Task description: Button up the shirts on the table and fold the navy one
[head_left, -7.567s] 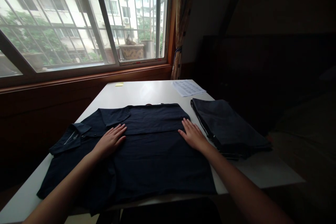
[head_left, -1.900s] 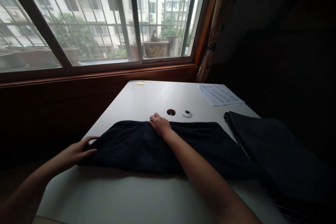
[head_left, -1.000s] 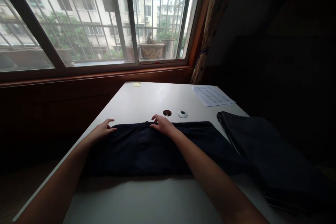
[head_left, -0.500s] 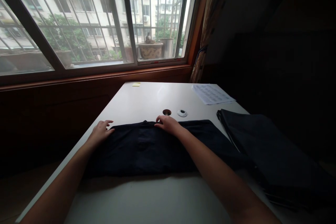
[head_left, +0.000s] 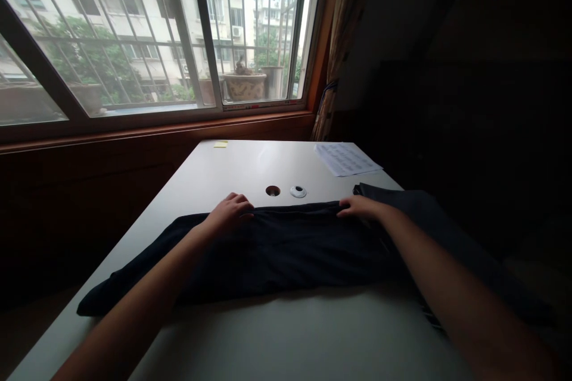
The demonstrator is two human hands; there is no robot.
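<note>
A dark navy shirt (head_left: 277,250), folded into a long band, lies across the white table (head_left: 250,166). My left hand (head_left: 229,212) rests on the band's far edge near its middle, fingers curled over the cloth. Near the right end of that edge, my right hand (head_left: 360,206) lies with its fingers closed on the fabric. The band's left end droops toward the table's left edge.
A stack of folded dark clothes (head_left: 424,214) lies at the right, partly behind my right arm. Beyond the shirt are a cable hole (head_left: 272,191) and its white cap (head_left: 298,191). A printed sheet (head_left: 346,158) and a yellow note (head_left: 220,144) lie near the window.
Both hands have slid rightward along the shirt's far edge: the left from the left end to the middle, the right from the middle to the right end. The view has shifted slightly.
</note>
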